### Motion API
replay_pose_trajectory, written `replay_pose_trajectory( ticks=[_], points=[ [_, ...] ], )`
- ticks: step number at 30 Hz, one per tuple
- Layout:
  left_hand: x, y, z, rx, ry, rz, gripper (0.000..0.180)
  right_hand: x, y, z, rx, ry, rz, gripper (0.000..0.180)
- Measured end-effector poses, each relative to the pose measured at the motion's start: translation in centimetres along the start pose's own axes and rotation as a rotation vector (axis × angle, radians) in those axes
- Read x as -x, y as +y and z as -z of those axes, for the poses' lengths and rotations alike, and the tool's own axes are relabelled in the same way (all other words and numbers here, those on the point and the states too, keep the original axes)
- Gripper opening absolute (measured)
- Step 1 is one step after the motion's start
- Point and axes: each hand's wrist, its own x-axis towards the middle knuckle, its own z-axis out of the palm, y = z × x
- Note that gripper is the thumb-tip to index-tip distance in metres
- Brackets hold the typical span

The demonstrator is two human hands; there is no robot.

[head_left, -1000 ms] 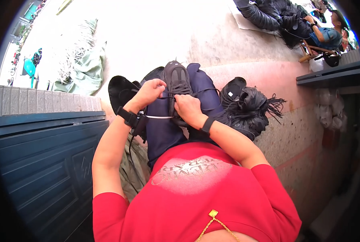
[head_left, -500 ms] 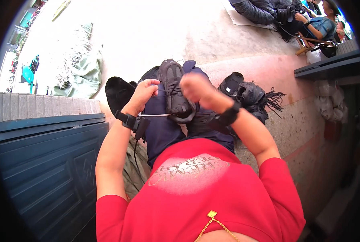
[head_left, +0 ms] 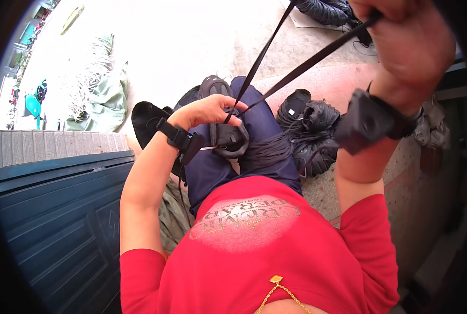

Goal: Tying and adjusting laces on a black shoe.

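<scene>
A black sneaker point(head_left: 230, 140) lies on my lap, its toe toward me. From it a flat black shoelace point(head_left: 309, 62) stretches tight up to the right in two strands. My right hand point(head_left: 408, 39), raised at the upper right, is closed round the far end of that lace. Over the sneaker, my left hand point(head_left: 210, 111) has thumb and forefinger round the lace where it leaves the shoe, covering the middle of the upper. A bundle of dark laces point(head_left: 267, 152) lies across my right thigh.
Several black shoes point(head_left: 314, 118) are piled on the floor by my right leg. A black shoe part point(head_left: 149, 121) shows beyond my left wrist. At left stands a blue panelled cabinet point(head_left: 61, 220); farther off lie a green sheet point(head_left: 108, 102) and pale cords point(head_left: 92, 78).
My right hand has swung up and to the right, drawing the lace out long and tight. My left hand has shifted right, onto the sneaker and the lace.
</scene>
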Motion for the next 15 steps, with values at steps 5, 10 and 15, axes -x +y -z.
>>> replay_pose_trajectory(
  ticks=[5,10,15],
  points=[
    [2.7,1.1,2.6,0.267,0.002,-0.170,0.024,-0.4,3.2,-0.6,0.767,1.127,0.433,0.029],
    [11.3,-5.9,16.0,1.068,0.510,-0.404,0.019,16.5,-4.3,10.8,0.169,0.942,0.363,0.012],
    [22.3,-14.0,20.2,1.229,1.253,-0.120,0.018,17.8,10.1,12.9,0.817,1.235,-0.238,0.007]
  ],
)
